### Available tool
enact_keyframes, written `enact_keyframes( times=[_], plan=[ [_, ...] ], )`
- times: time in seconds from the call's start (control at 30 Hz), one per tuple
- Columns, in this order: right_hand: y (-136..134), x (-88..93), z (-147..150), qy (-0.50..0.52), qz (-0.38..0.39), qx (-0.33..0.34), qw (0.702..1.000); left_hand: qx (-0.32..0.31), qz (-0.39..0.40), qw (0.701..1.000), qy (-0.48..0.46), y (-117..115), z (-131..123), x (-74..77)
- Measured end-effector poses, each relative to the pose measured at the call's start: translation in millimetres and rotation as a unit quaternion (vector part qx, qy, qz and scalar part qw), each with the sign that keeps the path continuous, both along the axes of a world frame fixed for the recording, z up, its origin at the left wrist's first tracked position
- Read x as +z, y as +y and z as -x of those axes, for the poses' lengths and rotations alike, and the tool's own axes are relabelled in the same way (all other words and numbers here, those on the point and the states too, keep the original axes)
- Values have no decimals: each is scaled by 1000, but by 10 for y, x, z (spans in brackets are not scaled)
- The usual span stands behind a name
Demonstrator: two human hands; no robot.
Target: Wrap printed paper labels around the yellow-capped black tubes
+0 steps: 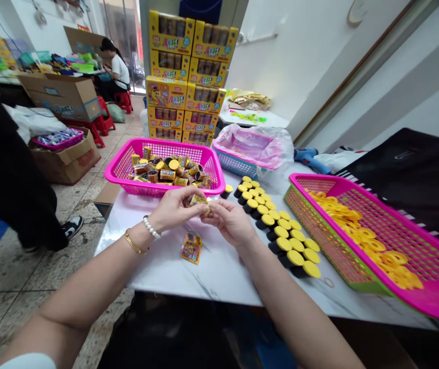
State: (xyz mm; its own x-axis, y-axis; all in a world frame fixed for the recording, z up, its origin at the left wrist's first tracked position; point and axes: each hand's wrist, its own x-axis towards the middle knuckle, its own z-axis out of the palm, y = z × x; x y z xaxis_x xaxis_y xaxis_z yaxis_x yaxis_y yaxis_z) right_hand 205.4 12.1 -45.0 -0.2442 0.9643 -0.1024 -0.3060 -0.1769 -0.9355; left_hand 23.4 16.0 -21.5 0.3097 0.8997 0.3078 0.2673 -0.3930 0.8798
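Observation:
In the head view, my left hand is closed on a small yellow printed wrapper. Its right end is pinched by the fingertips of my right hand; whether anything lies inside it, I cannot tell. On the table just below my hands lie a few flat orange-yellow printed labels. Beyond my hands stands a pink basket of small wrapped cups. To the right of my right hand, black cups with yellow lids stand upright in slanting rows.
At the right, another pink basket holds yellow rings. A lined pink basket and stacked yellow boxes are behind. A thin ring lies near the front edge. One person sits far back; another stands left.

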Motion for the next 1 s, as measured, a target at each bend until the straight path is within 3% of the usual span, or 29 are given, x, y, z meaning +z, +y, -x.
enact_keyframes(
  times=[0.07, 0.13, 0.3, 0.43, 0.53, 0.6, 0.7, 0.83, 1.0],
  plan=[
    [22, 2, -37, 12, 6, 23, 1000, 5, 16, 1000, 11, -26, 9, 55],
    [43, 16, -93, 12, -8, 40, 999, -8, 80, 996, -28, -31, 14, 93],
    [41, 53, -175, -35, -117, 46, 992, -57, 225, 965, -120, 11, 0, 77],
    [-23, 34, -119, -64, -191, 24, 979, -111, 254, 946, -166, 18, -9, 25],
    [-64, 22, -90, -30, -223, -12, 974, -174, 274, 924, -204, 7, 8, 18],
    [-80, 30, -88, -20, -230, 1, 973, -205, 295, 910, -209, 0, 19, 24],
    [-98, 48, -88, -48, -246, 28, 968, -204, 318, 904, -202, -5, 17, 30],
    [-117, 46, -77, -40, -283, -7, 958, -207, 333, 899, -197, 7, 13, 17],
    [-129, 47, -89, -22, -263, 11, 965, -175, 327, 910, -186, 36, 34, 1]
  ],
)
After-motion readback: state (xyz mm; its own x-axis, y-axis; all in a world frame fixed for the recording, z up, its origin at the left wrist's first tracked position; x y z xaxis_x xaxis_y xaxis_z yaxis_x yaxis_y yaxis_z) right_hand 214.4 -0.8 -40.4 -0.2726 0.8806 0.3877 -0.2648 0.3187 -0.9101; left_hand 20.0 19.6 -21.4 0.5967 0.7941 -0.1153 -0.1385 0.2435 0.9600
